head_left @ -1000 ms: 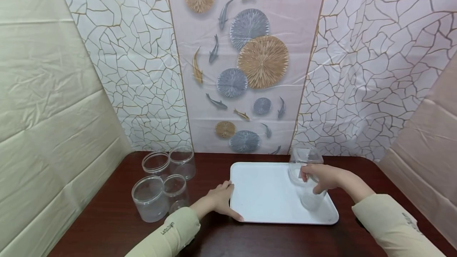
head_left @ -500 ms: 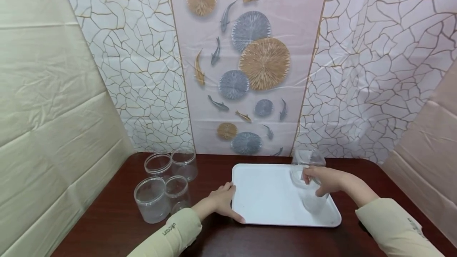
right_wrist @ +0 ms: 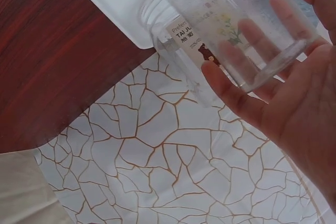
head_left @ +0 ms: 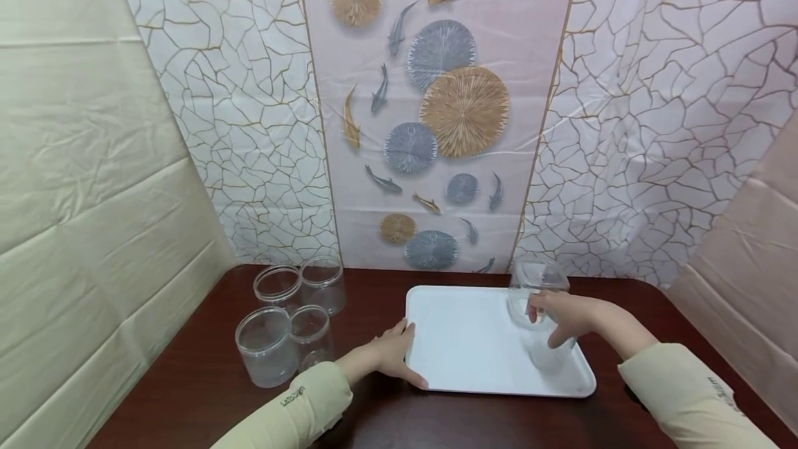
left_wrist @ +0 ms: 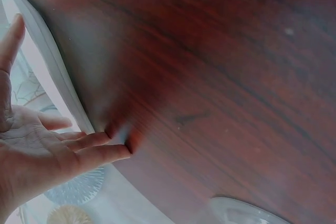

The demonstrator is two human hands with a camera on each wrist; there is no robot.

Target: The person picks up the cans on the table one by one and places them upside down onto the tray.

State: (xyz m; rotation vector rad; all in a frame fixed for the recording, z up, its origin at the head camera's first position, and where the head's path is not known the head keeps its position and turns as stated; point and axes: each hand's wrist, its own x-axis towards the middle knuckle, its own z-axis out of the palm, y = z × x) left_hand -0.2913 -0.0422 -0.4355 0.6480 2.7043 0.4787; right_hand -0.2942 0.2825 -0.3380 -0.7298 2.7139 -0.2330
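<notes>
A white rectangular tray lies on the dark table. My left hand touches its left edge, with the thumb at the front-left corner; the left wrist view shows the fingers mostly straight. On the tray's right side, my right hand holds a clear round jar from above. In the right wrist view, fingers curve round this jar and show through its wall. Another clear jar stands just behind it at the back-right corner. A printed label shows there; overlapping plastic obscures which jar bears it.
Several clear jars stand grouped on the left of the table, including a wide frosted-looking one and a narrower one beside it. A patterned cloth hangs behind the table, with beige cloth along the left side.
The head view has shifted slightly, so the scene sits a little farther right and lower. Both hands, the tray and the jars keep nearly the same places relative to each other.
</notes>
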